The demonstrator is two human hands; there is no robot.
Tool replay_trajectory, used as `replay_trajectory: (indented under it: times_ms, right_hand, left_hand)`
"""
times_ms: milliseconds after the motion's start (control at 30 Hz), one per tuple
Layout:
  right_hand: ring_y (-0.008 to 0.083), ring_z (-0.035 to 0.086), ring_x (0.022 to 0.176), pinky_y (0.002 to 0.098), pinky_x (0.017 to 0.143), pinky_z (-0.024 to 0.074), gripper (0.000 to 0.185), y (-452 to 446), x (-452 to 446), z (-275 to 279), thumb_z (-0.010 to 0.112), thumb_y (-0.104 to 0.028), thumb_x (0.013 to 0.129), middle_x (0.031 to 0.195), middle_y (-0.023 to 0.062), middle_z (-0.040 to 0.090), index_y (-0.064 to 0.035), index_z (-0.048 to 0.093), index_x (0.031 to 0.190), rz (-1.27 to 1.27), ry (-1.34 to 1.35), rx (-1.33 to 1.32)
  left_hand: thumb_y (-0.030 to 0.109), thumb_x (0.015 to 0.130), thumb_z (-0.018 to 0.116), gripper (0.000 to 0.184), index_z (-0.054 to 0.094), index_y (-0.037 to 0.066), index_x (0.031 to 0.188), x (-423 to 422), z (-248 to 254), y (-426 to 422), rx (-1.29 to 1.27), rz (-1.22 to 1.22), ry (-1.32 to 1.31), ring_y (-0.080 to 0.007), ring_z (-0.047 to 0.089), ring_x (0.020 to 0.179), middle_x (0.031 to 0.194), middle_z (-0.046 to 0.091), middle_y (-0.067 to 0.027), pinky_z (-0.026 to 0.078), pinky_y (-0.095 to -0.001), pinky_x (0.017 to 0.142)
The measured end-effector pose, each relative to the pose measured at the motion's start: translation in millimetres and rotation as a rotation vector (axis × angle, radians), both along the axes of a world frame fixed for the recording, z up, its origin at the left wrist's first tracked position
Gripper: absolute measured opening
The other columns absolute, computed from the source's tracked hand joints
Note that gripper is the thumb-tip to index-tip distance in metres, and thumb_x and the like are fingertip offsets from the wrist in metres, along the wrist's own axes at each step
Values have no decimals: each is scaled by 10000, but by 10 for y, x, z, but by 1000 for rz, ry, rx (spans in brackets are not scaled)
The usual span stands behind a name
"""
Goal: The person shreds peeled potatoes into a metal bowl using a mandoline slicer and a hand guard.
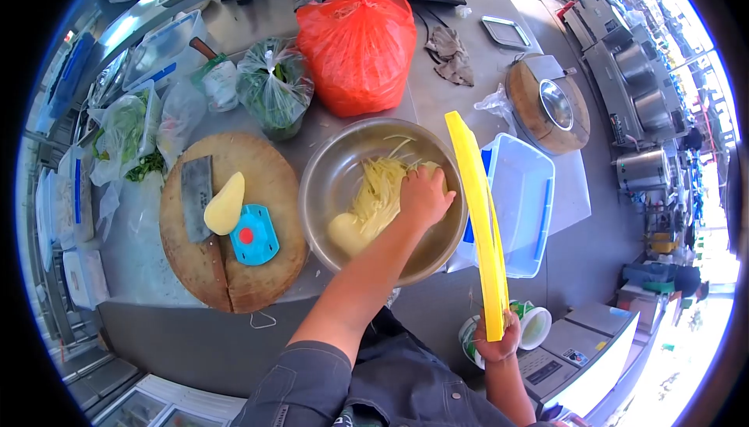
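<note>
Item: left hand (425, 193), reaching into the steel bowl (312, 201) on its right-hand side, fingers curved over pale yellow strips (378, 189). I cannot tell whether they grip a piece or only press down. 
Item: right hand (499, 335), clenched around the lower end of a long yellow tool (476, 201). I see the tool nearly edge-on, rising past the bowl's right rim. 
Item: peeled piece (347, 232), in the bowl toward the near left, beside the strips.
Edges: on the bowl's left I have the round wooden board (281, 162), nearly rim to rim; contact unclear. It carries a cleaver (197, 193), a second peeled piece (225, 207) and a blue holder (255, 249) with a red knob. Beyond the bowl, a red bag (355, 53) stands close behind the rim. On the right, the clear tub (538, 216) sits just past the tool. Room: I count a bare strip of table (140, 267) left of the board.
Obscured: I find the tool's face turned away, part of the tub behind it, the strips partly under the hand, and the red bag's contents unreadable.
</note>
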State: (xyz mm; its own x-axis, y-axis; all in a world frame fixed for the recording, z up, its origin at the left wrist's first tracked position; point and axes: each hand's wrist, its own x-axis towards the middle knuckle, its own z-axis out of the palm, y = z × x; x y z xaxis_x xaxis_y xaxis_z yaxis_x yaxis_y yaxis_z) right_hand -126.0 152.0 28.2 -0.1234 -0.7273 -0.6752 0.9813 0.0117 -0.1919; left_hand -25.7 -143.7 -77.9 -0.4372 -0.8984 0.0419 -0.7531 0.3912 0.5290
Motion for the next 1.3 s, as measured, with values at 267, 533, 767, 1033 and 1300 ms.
replay_trajectory:
  times_ms: [267,533,767,1033,1300]
  right_hand:
    - [69,536,508,236,560,504,490,129,-97,-75,563,-237,934,1033,145,705,83,535,1303,82,24,-163]
    - [78,502,485,233,568,453,444,-44,-89,-20,581,-264,927,738,65,665,70,583,1220,124,105,-36]
    - [95,516,500,237,589,469,465,-79,-132,-60,573,-267,927,759,73,677,68,568,1251,180,41,-118]
    - [91,526,535,247,593,484,520,-75,-155,-97,580,-259,923,1034,143,704,47,520,1340,193,42,-80]
    - [95,545,562,235,590,481,522,-67,-166,-145,569,-245,927,1102,145,697,38,505,1360,213,29,-187]
  left_hand:
    - [131,855,613,402,587,46,1247,172,-169,-419,365,48,124,-407,640,1067,1117,632,-275,492,-482,945]
    - [23,887,544,403,563,-31,1286,1057,-233,-563,1034,165,971,-257,647,1094,1197,651,-170,505,-360,947]
    - [211,892,682,573,489,-25,1377,1082,-26,-672,255,72,385,-312,605,1155,1242,610,-213,480,-403,991]
    - [263,836,736,658,484,45,1403,1105,259,164,299,-83,-249,-368,598,1132,1238,591,-235,480,-445,962]
    - [157,829,708,433,545,41,1214,875,-149,-30,354,79,-27,-462,580,1071,1209,560,-250,486,-501,920]
